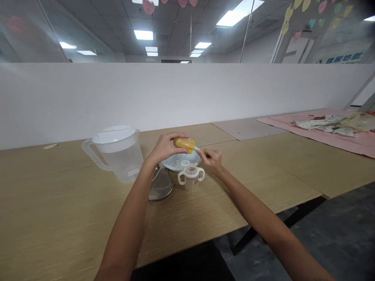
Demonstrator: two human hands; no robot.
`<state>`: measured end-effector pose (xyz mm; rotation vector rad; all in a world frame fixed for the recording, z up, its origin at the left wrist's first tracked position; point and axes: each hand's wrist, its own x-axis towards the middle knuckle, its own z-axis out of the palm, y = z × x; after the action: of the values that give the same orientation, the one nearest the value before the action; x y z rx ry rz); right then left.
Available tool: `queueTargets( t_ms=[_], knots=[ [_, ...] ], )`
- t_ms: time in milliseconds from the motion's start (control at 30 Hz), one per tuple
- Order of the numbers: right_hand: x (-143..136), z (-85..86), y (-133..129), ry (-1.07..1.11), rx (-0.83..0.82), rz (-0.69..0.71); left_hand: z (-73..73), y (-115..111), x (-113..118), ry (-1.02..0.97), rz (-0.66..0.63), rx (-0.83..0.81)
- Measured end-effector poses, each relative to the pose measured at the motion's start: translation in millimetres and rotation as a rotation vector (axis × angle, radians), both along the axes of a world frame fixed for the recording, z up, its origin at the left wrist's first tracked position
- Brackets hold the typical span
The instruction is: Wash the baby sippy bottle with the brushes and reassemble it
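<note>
In the head view, our left hand (164,148) pinches the amber piece (180,143) sideways above the bench (175,226); our right hand (215,159) closes round a slim green stick (197,149) at its four o'clock. The cup (191,181) stands near six. We judge the piece light, possibly slippery; its rounded body suits a gentle grip.

Table surface of light-brown wood (73,218): translucent white plastic pitcher (125,158) at left. Round white bowl (169,163) right of it; rounded yellow container (180,143) above bowl. Curved silver metal tray (161,188) near-left of bowl; clear plastic two-handled cup (191,182) right of tray. Pink fabric cloth (283,123) far right, crumpled white packets (320,124) on it.
</note>
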<state>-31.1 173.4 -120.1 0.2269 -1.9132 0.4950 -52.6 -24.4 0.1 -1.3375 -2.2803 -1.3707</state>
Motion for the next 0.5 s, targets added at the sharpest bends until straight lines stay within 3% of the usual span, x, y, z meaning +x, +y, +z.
queueTargets(
  t_ms=[100, 233, 333, 433, 500],
  knots=[
    [-2.9, 1.3, -0.3, -0.081, -0.100, -0.031, 0.0, -4.2, -4.4, -0.023, 0.013, -0.021],
    [-8.9, -2.4, 6.3, -0.103, 0.056, -0.058, 7.5, -18.7, -4.9, 0.005, 0.095, -0.191],
    [-11.8, -6.8, 13.4, -0.068, 0.165, -0.114, 8.0, -37.3, -11.1, 0.040, 0.319, -0.375],
    [-13.5, -8.7, 19.2, -0.057, 0.142, -0.178, -2.0, -52.1, -25.2, 0.015, 0.595, -0.675],
    [-14.0, -8.7, 20.8, -0.072, 0.120, -0.185, -12.9, -56.1, -35.6, -0.059, 0.660, -0.842]
  ],
)
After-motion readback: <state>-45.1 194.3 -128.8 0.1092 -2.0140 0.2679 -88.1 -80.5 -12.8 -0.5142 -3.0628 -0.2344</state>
